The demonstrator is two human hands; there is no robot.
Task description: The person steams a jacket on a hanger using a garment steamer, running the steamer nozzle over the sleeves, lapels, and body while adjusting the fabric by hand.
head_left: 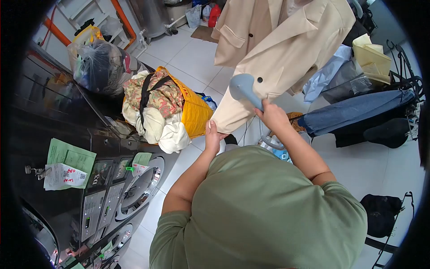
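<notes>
A beige blazer (286, 49) hangs in front of me, its lower front corner pulled toward my body. My left hand (213, 136) pinches that bottom edge between thumb and fingers. In my right hand (273, 115) is the handle of a blue-grey garment steamer (243, 87), its head against the front of the blazer near a dark button (260, 80). The steamer's ribbed hose (267, 140) curves down below my right hand; its far end is hidden by my body.
A yellow bag (195, 107) full of clothes stands left of the blazer, with a clear plastic bag (101, 67) behind it. Front-loading machines (148, 184) with paper tags line the left. Jeans (358, 112) and other garments hang at right. White tiles (188, 51) cover the floor.
</notes>
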